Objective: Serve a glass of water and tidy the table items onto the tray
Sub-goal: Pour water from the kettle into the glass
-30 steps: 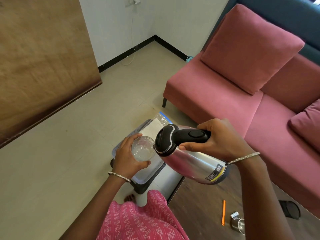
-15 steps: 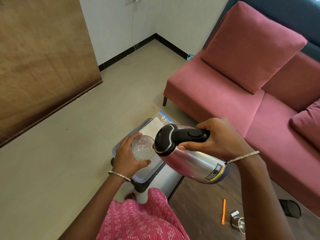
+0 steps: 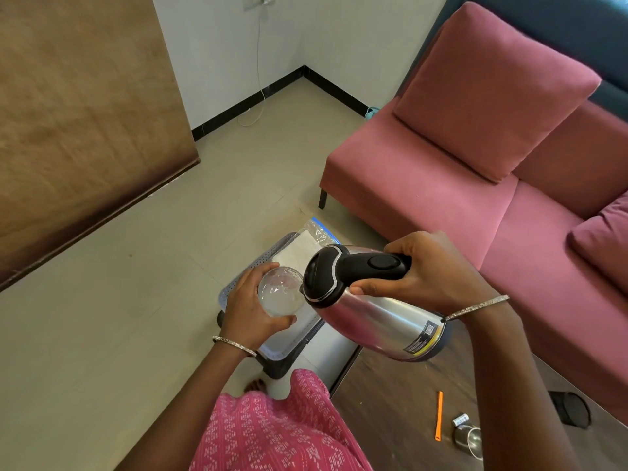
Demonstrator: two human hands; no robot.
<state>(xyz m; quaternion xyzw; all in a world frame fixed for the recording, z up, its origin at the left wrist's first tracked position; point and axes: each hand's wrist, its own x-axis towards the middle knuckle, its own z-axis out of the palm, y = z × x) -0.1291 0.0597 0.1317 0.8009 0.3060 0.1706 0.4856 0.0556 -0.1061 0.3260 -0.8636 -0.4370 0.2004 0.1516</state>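
The left hand (image 3: 248, 310) wraps its fingers round a clear glass (image 3: 280, 294), holding it up against the black spout end of a steel jug (image 3: 384, 317). The right hand (image 3: 435, 270) grips the jug's black handle, with the jug tipped toward the glass. Under the left hand sits a grey tray (image 3: 234, 287) with a white packet (image 3: 299, 251) in it. Below the right forearm, an orange pen (image 3: 439, 414) and a steel cup (image 3: 470, 440) lie on the dark bench (image 3: 384, 419).
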